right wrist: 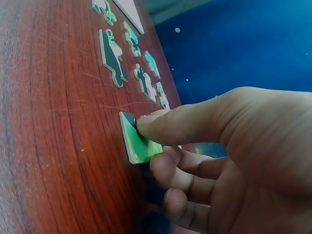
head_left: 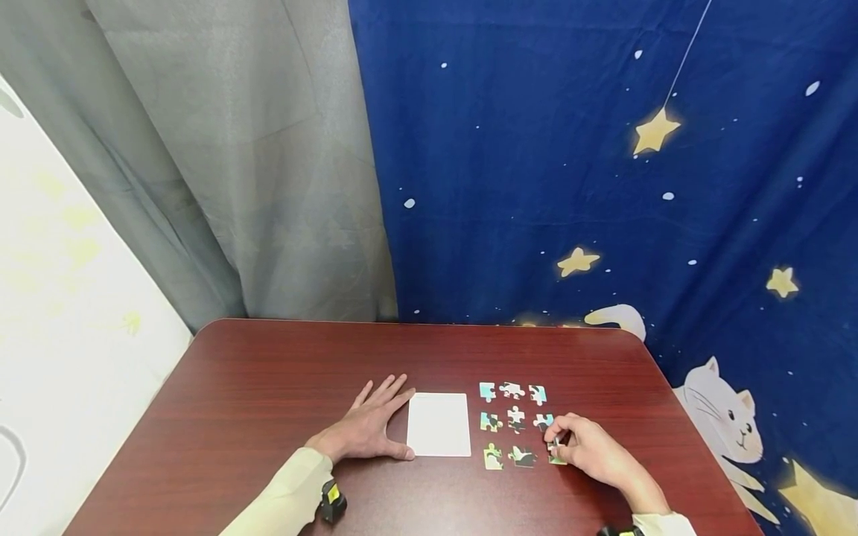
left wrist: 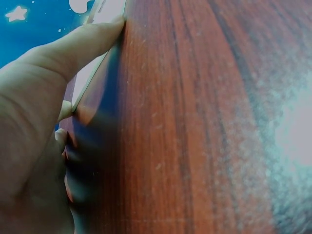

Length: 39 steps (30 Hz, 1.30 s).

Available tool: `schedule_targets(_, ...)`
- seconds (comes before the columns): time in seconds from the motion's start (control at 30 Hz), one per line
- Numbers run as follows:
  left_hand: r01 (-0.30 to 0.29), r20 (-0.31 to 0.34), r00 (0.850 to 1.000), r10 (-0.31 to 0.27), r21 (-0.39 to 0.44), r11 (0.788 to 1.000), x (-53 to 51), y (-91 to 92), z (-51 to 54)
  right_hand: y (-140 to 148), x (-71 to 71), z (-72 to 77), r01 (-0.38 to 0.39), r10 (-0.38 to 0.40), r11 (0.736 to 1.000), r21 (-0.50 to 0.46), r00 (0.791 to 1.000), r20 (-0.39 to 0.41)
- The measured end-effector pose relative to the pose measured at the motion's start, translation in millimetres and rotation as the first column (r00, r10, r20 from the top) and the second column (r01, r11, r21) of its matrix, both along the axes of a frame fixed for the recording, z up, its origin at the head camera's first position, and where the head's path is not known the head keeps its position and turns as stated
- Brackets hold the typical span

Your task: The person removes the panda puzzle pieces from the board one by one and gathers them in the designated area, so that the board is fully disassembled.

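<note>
A white square board [head_left: 439, 426] lies on the table between the hands. My left hand [head_left: 369, 426] rests flat on its left side with fingers spread. In the left wrist view, the thumb tip meets the edge of the board [left wrist: 111, 9]. To the right, my right hand [head_left: 593, 448] pinches a green jigsaw puzzle piece [right wrist: 135, 144] between thumb and fingers. That piece stays down at the tabletop, and the fingers hide part of it. Several other jigsaw pieces [head_left: 493, 456] lie apart in rows between the board and the right hand.
The dark red wooden table [head_left: 281, 387] has rounded far corners. Behind it hang a grey curtain [head_left: 302, 186] and a blue curtain [head_left: 509, 164] with stars. A white patterned surface [head_left: 67, 298] stands on the left.
</note>
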<state>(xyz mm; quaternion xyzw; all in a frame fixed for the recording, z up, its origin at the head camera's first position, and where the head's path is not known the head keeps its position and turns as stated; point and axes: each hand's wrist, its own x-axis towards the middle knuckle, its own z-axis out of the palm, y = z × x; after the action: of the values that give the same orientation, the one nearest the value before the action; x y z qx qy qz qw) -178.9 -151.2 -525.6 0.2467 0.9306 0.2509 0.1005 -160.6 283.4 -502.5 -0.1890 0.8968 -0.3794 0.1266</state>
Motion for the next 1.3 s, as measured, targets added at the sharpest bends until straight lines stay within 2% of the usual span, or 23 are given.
schedule_targets(0.3,0.006,0.001,1.000,-0.006,-0.004,1.000,-2.2,1.5,-1.3,3,4.1,2.3,0.043,-0.043,0.999,0.014,0.999,0.015)
schedule_targets(0.6,0.011,-0.009,1.000,-0.011,0.018,1.000,-0.7,-0.1,-0.9,3,6.5,3.1,0.037,-0.037,0.999,0.010,0.999,0.006)
schedule_targets(1.03,0.002,-0.002,1.000,-0.002,-0.019,1.000,-1.1,-2.4,-0.2,-1,11.7,7.6,0.041,-0.041,0.999,0.005,0.999,-0.016)
schedule_targets(1.3,0.008,0.007,1.000,-0.008,-0.034,0.999,-1.9,-3.0,0.0,-2,13.5,4.3,0.041,-0.041,0.999,-0.001,0.999,-0.025)
